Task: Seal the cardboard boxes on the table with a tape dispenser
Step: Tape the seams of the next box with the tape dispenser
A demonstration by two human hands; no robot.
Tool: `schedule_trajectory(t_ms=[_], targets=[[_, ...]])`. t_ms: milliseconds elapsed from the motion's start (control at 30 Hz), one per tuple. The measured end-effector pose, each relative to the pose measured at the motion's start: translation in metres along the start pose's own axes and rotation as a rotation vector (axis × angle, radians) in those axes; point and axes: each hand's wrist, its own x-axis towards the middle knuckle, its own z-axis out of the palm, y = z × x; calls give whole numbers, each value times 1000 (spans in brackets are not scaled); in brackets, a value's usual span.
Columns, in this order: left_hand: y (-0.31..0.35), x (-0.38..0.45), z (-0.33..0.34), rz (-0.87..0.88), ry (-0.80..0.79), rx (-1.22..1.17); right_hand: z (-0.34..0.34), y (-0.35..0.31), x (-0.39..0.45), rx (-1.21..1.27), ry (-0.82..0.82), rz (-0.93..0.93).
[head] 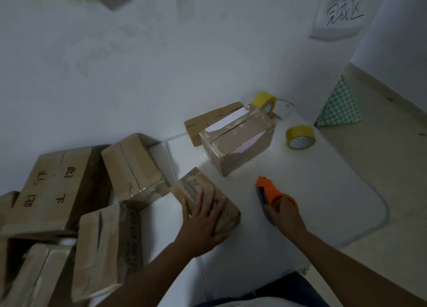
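Box steadied for taping
Left hand [203, 216] lies flat, fingers spread, pinning the box [205, 200]; right hand [286, 214] grips the dispenser [269, 191].

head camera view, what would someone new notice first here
Most striking is the bright orange plastic tape dispenser gripped by the right hand on the white table, near the front. Beside it, the left hand rests on a small brown cardboard box. Farther back, two yellow tape rolls flank a larger cardboard box, and more cardboard boxes crowd the left side.
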Motion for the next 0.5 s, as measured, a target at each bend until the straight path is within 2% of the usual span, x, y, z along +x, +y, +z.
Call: schedule_trajectory(t_ms=[67,200,367,500], targets=[[-4,-1,-2,55,1,15,4,0,-1,-148,-118,1],[-23,-4,-7,254,-11,117,7,5,-7,-212,-64,-16],[-25,-3,-1,274,25,136,-7,19,-23,-367,-15,-56],[-34,7,-1,339,3,156,-22,23,-30,-303,5,-149]])
